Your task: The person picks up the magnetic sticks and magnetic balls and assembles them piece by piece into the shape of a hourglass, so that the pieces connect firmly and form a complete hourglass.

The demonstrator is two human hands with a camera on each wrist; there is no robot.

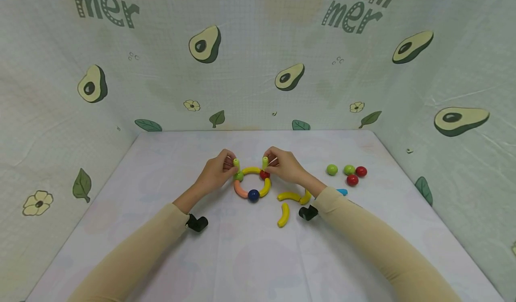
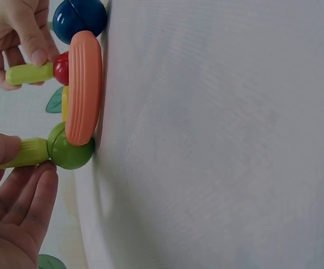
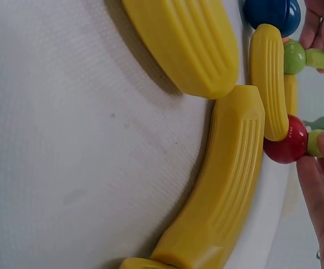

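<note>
A ring of curved rods and balls lies on the table: an orange rod (image 2: 84, 87), a yellow rod (image 1: 251, 170), another yellow rod (image 3: 269, 81), a dark blue ball (image 1: 253, 196), a green ball (image 2: 71, 147) and a red ball (image 3: 287, 141). My left hand (image 1: 218, 171) pinches a light green rod (image 2: 31, 152) standing up on the green ball. With thumb and fingers, my right hand (image 1: 285, 163) pinches a second light green rod (image 1: 265, 162) upright on the red ball. Both rods meet their balls end-on.
Loose yellow curved rods (image 1: 284, 215) lie right of the ring, below my right forearm. A blue piece (image 1: 342, 191) shows partly behind that sleeve. Farther right sit loose green balls (image 1: 332, 170) and red balls (image 1: 352, 180). A patterned cloth wall (image 1: 250, 100) stands behind the table.
</note>
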